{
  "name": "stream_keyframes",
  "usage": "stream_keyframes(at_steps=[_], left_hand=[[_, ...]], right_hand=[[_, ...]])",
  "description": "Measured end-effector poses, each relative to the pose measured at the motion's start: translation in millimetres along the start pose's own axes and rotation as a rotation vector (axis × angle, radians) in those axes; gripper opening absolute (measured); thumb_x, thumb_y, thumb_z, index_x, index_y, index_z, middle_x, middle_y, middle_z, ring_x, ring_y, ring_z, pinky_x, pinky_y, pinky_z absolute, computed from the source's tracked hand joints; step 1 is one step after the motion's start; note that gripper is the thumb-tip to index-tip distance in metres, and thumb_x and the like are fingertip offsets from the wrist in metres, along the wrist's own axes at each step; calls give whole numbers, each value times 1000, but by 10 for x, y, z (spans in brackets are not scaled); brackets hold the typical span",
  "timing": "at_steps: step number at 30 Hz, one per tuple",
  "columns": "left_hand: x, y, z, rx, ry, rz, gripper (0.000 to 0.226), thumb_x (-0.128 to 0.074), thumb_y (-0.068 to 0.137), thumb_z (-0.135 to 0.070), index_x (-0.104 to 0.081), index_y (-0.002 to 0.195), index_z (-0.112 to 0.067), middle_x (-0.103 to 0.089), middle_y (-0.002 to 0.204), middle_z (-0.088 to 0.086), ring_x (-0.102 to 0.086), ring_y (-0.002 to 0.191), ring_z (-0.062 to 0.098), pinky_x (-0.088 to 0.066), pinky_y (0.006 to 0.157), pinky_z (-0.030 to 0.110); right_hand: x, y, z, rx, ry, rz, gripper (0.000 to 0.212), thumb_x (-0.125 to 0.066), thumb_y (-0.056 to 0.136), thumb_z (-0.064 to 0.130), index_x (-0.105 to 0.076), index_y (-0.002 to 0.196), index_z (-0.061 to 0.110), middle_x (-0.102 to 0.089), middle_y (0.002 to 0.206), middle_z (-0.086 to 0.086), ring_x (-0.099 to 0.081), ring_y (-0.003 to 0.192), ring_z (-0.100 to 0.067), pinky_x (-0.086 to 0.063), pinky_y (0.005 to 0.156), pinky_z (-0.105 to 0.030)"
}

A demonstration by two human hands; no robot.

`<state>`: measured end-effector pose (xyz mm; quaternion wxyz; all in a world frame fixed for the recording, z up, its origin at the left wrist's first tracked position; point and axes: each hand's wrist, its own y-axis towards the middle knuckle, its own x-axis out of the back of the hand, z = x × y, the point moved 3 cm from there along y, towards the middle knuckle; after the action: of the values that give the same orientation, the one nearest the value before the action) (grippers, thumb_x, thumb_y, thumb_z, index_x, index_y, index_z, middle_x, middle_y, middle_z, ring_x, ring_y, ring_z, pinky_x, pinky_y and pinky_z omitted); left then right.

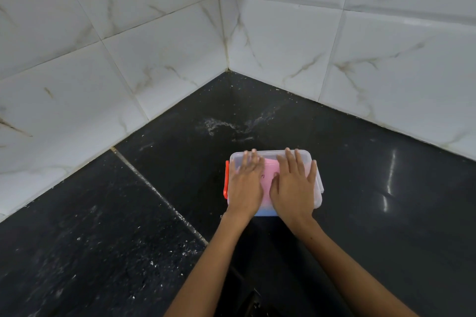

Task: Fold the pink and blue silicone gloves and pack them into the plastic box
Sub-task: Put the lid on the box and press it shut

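Observation:
A clear plastic box [318, 193] with its translucent lid on sits on the black countertop. An orange latch [226, 179] shows on its left side. Through the lid I see the pink glove [268, 174] between my hands, and a strip of the blue glove [265, 212] shows at the box's near edge. My left hand [244, 183] lies flat on the left half of the lid, fingers straight. My right hand [293, 185] presses flat on the right half, fingers spread.
The black stone countertop [386, 213] runs into a corner of white marble-look wall tiles [159, 59]. A seam [159, 193] crosses the counter left of the box. A pale smear [226, 126] lies behind the box.

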<state>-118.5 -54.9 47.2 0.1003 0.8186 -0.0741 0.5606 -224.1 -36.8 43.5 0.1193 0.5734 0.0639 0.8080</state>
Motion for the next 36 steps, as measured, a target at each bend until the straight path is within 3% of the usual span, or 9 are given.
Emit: stream_keyframes(at_steps=[9, 13, 15, 18, 23, 26, 28, 31, 36], left_hand=[[-400, 221, -600, -209, -82, 163, 50, -30, 101, -30, -18, 149, -25, -5, 159, -4, 0, 147, 14, -1, 118, 43], [-458, 208, -584, -204, -56, 105, 54, -28, 99, -20, -9, 150, -21, -4, 159, -6, 1, 147, 11, 0, 118, 40], [-484, 197, -574, -209, -25, 87, 56, -28, 99, -23, -5, 150, -21, -2, 159, -6, 2, 146, 11, 1, 118, 40], [-536, 213, -571, -206, 38, 79, 58, -28, 100, -30, -1, 150, -21, 2, 159, -6, 5, 146, 12, 2, 117, 40], [-564, 232, -560, -207, 62, 81, 61, -31, 99, -31, 1, 150, -22, 4, 159, -7, 6, 146, 11, 3, 117, 40], [-543, 217, -573, -206, 34, 61, 58, -29, 100, -30, 0, 150, -24, 2, 159, -8, 5, 146, 10, 3, 116, 39], [-529, 218, -576, -210, 21, 59, 58, -28, 100, -30, 0, 150, -24, 1, 159, -8, 4, 146, 10, 4, 116, 39], [-524, 225, -570, -205, 17, 67, 58, -29, 100, -30, 1, 150, -24, 2, 159, -8, 4, 146, 10, 3, 116, 40], [-517, 219, -573, -205, 50, 83, 60, -30, 100, -32, 2, 150, -22, 3, 159, -6, 5, 146, 13, 4, 117, 41]], right_hand=[[226, -186, -544, -216, 312, -141, 44, -48, 91, 10, -43, 135, 14, -37, 149, -4, -27, 141, -18, -4, 118, -48], [231, -173, -810, -325, 510, 2, 49, -57, 89, 34, -42, 133, 15, -58, 130, -1, -56, 115, -19, -27, 112, -49], [215, -152, -842, -381, 637, 75, 51, -60, 87, 37, -43, 131, 16, -63, 120, -3, -60, 96, -12, -47, 93, -36], [164, -85, -869, -438, 684, 137, 52, -60, 86, 39, -43, 130, 15, -64, 113, -4, -54, 77, 3, -41, 67, -14], [83, 29, -922, -558, 769, 279, 60, -59, 87, 41, -38, 135, 12, -58, 118, -3, -52, 85, -6, -39, 62, -14], [83, 27, -950, -599, 874, 269, 61, -66, 83, 38, -40, 132, 12, -52, 95, 12, -50, 77, 2, -38, 58, -13], [108, 29, -969, -593, 894, 208, 63, -72, 78, 33, -43, 130, 11, -53, 100, 9, -53, 84, -4, -41, 61, -14], [173, 53, -899, -469, 736, 93, 52, -73, 78, 24, -53, 124, 10, -57, 103, 4, -54, 90, -10, -40, 65, -14], [257, 27, -759, -353, 594, -46, 7, -67, 83, 16, -64, 86, 11, -62, 72, 9, -63, 74, -15, -41, 57, -13]])
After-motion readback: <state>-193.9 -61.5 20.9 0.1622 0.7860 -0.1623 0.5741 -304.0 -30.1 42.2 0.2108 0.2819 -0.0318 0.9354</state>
